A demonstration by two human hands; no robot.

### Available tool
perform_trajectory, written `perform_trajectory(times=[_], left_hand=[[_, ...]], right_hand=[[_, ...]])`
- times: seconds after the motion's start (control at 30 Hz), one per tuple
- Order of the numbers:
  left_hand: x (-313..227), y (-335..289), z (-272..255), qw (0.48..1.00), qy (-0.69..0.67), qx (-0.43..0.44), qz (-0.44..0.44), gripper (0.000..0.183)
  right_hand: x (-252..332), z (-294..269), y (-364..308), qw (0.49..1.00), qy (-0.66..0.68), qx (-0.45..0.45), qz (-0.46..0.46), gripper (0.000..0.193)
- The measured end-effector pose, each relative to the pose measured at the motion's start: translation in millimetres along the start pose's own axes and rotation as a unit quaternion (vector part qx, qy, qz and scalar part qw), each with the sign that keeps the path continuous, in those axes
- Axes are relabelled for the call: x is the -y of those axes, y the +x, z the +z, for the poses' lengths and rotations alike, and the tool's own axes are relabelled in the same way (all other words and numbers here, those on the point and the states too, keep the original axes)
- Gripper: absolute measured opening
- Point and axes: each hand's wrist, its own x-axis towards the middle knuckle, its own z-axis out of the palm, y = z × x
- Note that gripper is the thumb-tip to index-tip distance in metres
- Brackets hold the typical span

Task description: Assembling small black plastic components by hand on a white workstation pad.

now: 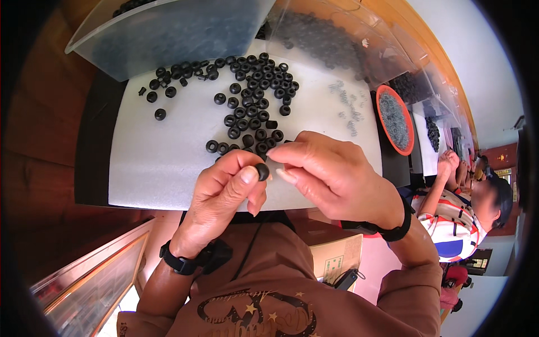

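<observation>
Between the thumb and fingers of my left hand (222,191) is a small round black ring-shaped part (262,172), held over the near edge of the white work surface (157,174). My right hand (337,177) hovers just right of it, thumb and index finger apart, with nothing visible between them. Its index fingertip is close to the held part and to the loose black rings (252,112) behind. Those rings are scattered in a thick trail from the near middle to the back of the surface, most showing a centre hole.
Two translucent bins (168,39) (320,45) with dark parts stand at the back. Small clear pieces (351,106) lie at the right of the surface. An orange-rimmed basket (382,115) of clear pieces sits beyond. Another person (449,219) works at far right; a cardboard box (337,255) stands below.
</observation>
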Motion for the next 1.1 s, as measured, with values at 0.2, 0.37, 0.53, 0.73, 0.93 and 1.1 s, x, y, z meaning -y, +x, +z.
perform_trajectory(times=[0.2, 0.37, 0.53, 0.73, 0.93, 1.1], left_hand=[[2, 0, -4, 1.0, 0.017, 0.018, 0.003, 0.034], [-3, -5, 1, 1.0, -0.015, 0.004, -0.014, 0.039], [-7, -4, 6, 1.0, -0.002, -0.011, -0.029, 0.04], [-1, -4, -11, 0.998, 0.048, 0.04, -0.026, 0.044], [-3, -2, 4, 0.999, -0.045, 0.004, 0.01, 0.04], [-2, -3, -2, 0.999, -0.032, 0.019, 0.011, 0.036]], right_hand=[[11, 10, 6, 0.998, -0.045, 0.035, -0.01, 0.041], [7, 24, 2, 1.0, 0.013, -0.027, -0.008, 0.036], [5, 38, -5, 0.995, 0.061, -0.075, 0.01, 0.034], [11, 36, -5, 0.999, -0.015, -0.047, 0.011, 0.037], [2, 41, -5, 0.995, 0.053, -0.082, -0.001, 0.044], [11, 29, -5, 0.999, 0.02, -0.045, 0.013, 0.04]])
